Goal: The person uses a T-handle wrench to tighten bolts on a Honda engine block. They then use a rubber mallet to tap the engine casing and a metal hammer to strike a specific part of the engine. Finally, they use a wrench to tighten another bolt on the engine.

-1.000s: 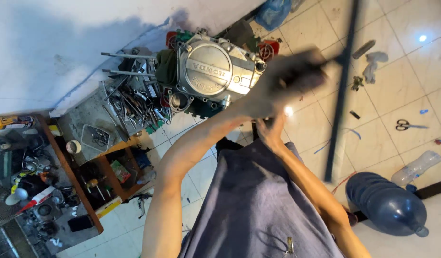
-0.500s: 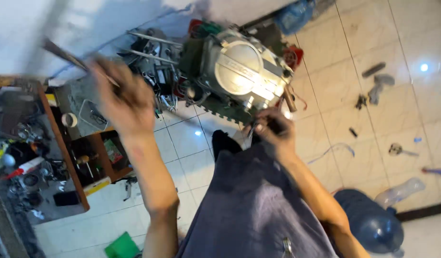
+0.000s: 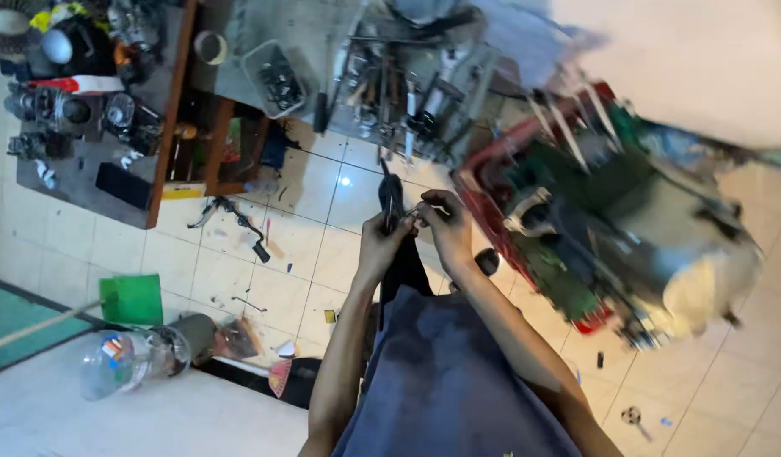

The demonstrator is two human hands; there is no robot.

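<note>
Directly before you, your left hand [image 3: 382, 241] grips a dark tool [image 3: 392, 199] while your right hand [image 3: 445, 224] fingers pinch its small part, beside the blurred engine [image 3: 653, 245].

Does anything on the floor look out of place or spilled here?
Yes. A clear plastic bottle lies on its side on the tiled floor, and small loose parts and scraps are scattered over the tiles. No liquid spill is visible.

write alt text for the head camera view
Both hands, left hand and right hand, meet around a slim dark tool above a white tiled floor, with a blurred grey metal engine to the right.
</note>
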